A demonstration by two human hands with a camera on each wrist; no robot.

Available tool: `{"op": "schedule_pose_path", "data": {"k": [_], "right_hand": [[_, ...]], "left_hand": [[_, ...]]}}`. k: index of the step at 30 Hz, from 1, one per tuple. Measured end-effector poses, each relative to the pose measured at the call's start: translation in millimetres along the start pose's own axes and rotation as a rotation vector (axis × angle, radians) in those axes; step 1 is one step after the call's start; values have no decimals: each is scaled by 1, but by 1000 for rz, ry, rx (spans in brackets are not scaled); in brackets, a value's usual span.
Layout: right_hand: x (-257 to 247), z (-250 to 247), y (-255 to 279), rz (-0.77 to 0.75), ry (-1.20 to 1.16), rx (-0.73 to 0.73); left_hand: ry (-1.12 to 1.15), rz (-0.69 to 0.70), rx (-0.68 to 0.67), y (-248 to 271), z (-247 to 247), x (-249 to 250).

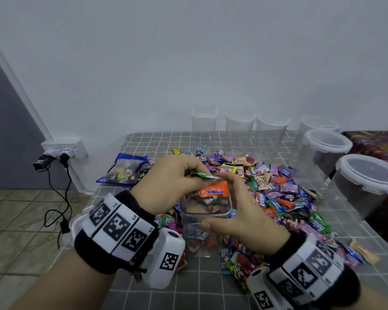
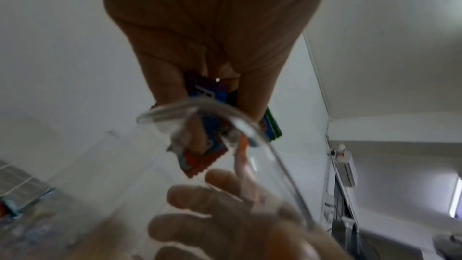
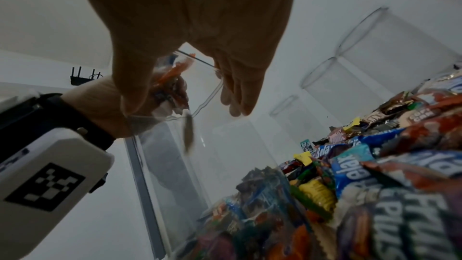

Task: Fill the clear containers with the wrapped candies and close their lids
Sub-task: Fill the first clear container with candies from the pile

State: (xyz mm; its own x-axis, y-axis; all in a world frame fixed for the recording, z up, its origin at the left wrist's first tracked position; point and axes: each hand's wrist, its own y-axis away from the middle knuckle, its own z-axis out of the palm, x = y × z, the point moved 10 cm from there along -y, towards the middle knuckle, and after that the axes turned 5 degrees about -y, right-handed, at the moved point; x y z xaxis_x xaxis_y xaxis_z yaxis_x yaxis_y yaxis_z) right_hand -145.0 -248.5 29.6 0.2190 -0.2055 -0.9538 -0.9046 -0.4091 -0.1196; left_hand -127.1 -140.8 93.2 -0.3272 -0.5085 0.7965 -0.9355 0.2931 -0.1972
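A clear square container [image 1: 205, 222] stands at the table's near middle, partly filled with wrapped candies. My right hand [image 1: 217, 201] grips it near the rim, thumb on the near wall and fingers [image 3: 237, 96] on the far side. Just over its mouth, my left hand [image 1: 199, 179] pinches a small bunch of wrapped candies [image 2: 207, 118], with a green wrapper [image 1: 203, 175] and an orange Mentos [image 1: 213, 191] showing. One candy [image 3: 188, 135] hangs inside the container below the rim [image 2: 225, 111]. The loose candy pile [image 1: 278, 189] lies right of and behind the container.
Several clear containers with lids on stand along the back and right edge [image 1: 203, 120] [image 1: 272, 127] [image 1: 367, 180]. A blue candy bag [image 1: 126, 168] lies at the left of the grey checked table [image 1: 188, 294]. A wall socket with cables [image 1: 63, 153] is beyond the left edge.
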Motion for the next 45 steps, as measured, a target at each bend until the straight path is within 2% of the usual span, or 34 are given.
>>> {"op": "schedule_pose_path", "data": {"k": [5,12,16,19,23,26,29,32,37,41,43,45], "right_hand": [[1,-3,-5,-8,55,12],[2,-11,-11,-41,114,53],[3,-11,-11,-33,111,45],[2,-11,-9,-18,99,29],[4,-5,-7,37,125,-113],[14,-3,-5,119,246,-219],[21,-6,-6,157,302,-329],[29,-10,-15,171,431,-403],[47,-26,-43,171,860,-329],[65,-29,-59,214,1014,-385],[75,-29,-65,256,1047,-427],[84,-28,-69,297,1072,-448]], "left_hand": [[-259,43,37,-2,2,5],[-326,76,35,-5,8,11],[-243,92,47,-7,10,12],[-100,100,146,-6,3,10],[35,81,353,-3,-21,-5],[63,11,391,-8,-34,-33],[-15,-98,323,-16,-34,-65],[-213,-221,206,-21,-27,-94],[-670,-363,-195,-29,0,-144],[-896,-465,-497,-25,22,-184],[-973,-468,-562,-24,28,-192],[-1002,-454,-565,-26,30,-193]]}}
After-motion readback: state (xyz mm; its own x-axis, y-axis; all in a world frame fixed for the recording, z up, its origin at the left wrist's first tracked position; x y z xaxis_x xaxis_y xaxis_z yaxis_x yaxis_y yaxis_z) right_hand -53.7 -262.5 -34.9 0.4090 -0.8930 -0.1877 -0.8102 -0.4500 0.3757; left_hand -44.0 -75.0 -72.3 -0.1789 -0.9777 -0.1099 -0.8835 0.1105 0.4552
